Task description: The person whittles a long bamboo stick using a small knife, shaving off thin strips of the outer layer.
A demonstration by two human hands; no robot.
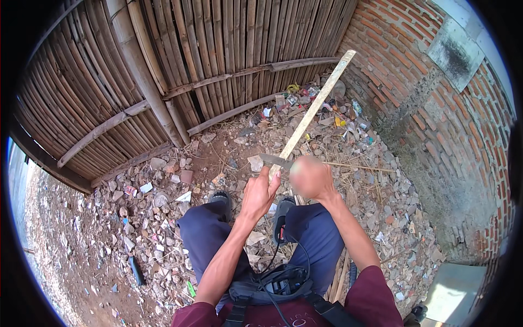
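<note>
A long, pale, flat bamboo strip (316,106) slants up and away to the right, its near end in my left hand (257,196). The fingers of that hand are closed around it, with the thumb lying along the strip. My right hand (315,179) is closed on a knife (272,159), whose grey blade points left and lies across the strip just beyond my left fingers. The knife's handle is hidden in my right fist, and part of that hand is blurred.
Rubble and litter (158,218) cover the ground around my shoes. A bamboo fence (218,49) stands ahead and to the left, a brick wall (436,120) to the right. A dark blue elongated object (136,271) lies at lower left; several bamboo pieces (341,277) lie beside my right leg.
</note>
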